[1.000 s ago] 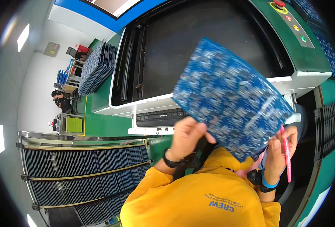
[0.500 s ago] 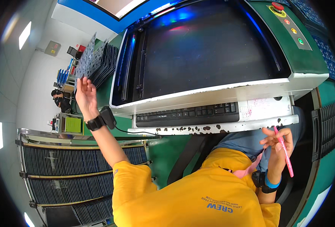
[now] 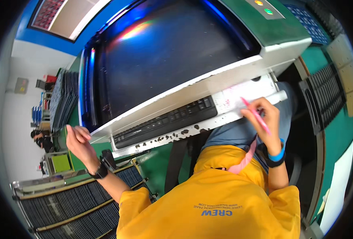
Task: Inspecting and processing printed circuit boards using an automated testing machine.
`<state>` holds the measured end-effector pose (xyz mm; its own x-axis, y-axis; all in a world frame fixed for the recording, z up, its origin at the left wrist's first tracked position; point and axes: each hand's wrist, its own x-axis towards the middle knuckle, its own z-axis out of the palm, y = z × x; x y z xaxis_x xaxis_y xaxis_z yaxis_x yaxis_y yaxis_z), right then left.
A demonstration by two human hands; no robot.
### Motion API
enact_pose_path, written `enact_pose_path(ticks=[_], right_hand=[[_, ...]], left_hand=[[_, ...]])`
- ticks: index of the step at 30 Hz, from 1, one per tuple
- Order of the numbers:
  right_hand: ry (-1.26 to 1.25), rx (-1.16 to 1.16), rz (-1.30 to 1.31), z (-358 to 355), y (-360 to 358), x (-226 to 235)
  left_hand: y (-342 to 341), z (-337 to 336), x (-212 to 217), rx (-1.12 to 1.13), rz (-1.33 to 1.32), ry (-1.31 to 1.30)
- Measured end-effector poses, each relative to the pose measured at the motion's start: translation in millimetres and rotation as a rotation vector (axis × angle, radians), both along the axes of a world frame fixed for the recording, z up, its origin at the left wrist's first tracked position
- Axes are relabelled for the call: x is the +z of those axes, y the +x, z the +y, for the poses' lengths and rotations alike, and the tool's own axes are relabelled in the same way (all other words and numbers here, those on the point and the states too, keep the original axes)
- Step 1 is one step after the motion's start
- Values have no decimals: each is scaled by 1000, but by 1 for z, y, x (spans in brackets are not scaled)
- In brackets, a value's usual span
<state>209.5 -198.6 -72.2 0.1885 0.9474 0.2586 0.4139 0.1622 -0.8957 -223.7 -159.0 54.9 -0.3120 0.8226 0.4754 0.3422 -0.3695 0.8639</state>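
pink pen (image 3: 256, 115) over perhaps-marked white sheet (image 3: 240, 95)

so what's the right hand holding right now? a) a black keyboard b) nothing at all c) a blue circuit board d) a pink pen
d: the right hand grips a thin pink pen, its tip over the white paper lying beside the black keyboard; no circuit board is in either of the hands.
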Motion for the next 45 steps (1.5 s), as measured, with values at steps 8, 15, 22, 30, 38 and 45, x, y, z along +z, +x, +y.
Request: enact_pose_path(ticks=[8,15,22,30,38,45], right_hand=[[100,260,-575,32,-1,-33],[20,251,-451,-28,35,3],[-244,270,-593,-146,108,112],[-562,-62,-866,-245,133,213],[-774,-215,-763,-278,167,237],[-752,-393,-652,-297,255,237]], left_hand=[[133,-28,-42,-532,60,-22],[230,-34,-56,-759,277,134],[290,-41,-87,-1123,632,355],[329,-26,-81,-1271,708,561],[312,45,-11,-621,795,918],[356,36,11,-674,304,1168]])
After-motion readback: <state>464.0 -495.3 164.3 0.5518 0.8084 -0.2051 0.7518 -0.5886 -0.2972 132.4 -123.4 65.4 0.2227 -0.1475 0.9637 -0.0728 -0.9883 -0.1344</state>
